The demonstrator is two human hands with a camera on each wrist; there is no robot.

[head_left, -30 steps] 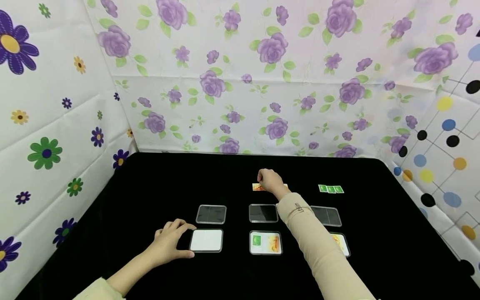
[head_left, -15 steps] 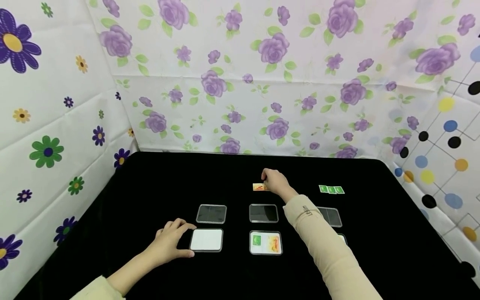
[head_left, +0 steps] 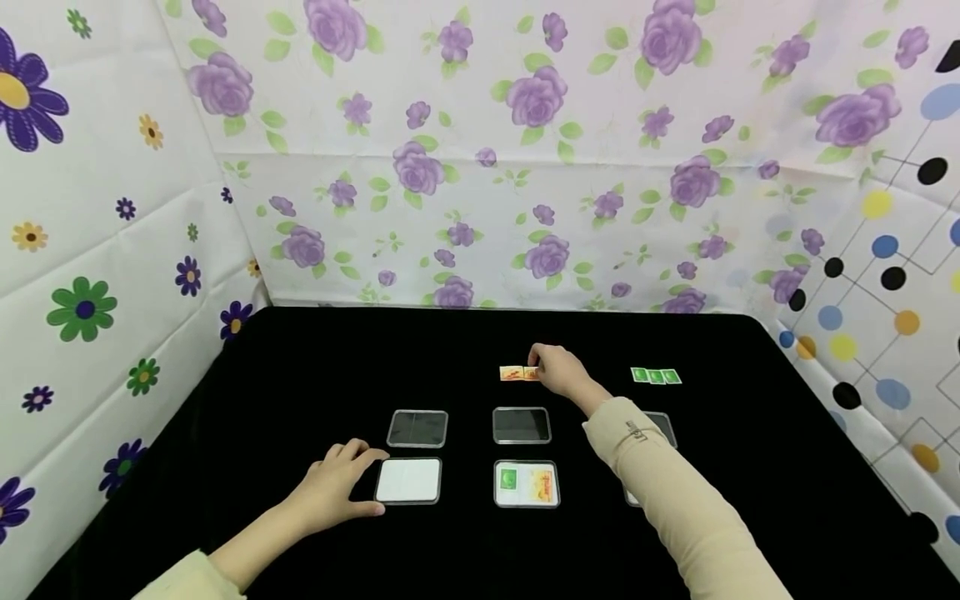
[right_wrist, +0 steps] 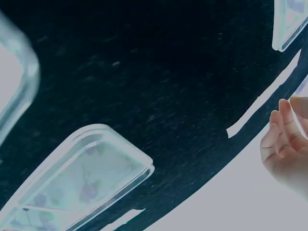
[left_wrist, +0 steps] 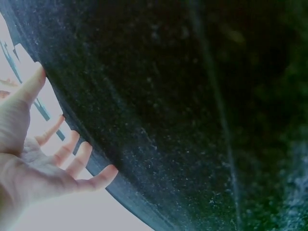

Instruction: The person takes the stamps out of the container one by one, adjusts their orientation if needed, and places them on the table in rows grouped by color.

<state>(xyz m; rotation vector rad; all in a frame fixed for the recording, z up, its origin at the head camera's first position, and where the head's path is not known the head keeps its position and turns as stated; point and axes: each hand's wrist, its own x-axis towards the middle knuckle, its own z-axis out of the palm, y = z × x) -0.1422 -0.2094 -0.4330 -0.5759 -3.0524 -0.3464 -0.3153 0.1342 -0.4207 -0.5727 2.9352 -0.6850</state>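
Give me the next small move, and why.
Probably pinch and lift the small rectangular orange-and-yellow card at the right hand; whether it is gripped is unclear. The rectangular white, clear-rimmed case beside the left hand shows no picture, while the matching case to its right bears green and orange ones.

I count 2 hands, left hand (head_left: 336, 486) and right hand (head_left: 562, 372); 3 clear trays (head_left: 521, 426) in the far row, one part-hidden; 3 white-filled trays (head_left: 408, 481) in the near row, third just a corner past my right sleeve (head_left: 675, 508); 3 green cards (head_left: 656, 377); 2 orange cards (head_left: 512, 374) visible by my fingers, any others hidden; middle near tray (head_left: 527, 498): 1 green card (head_left: 508, 479), 1 orange card (head_left: 542, 486).
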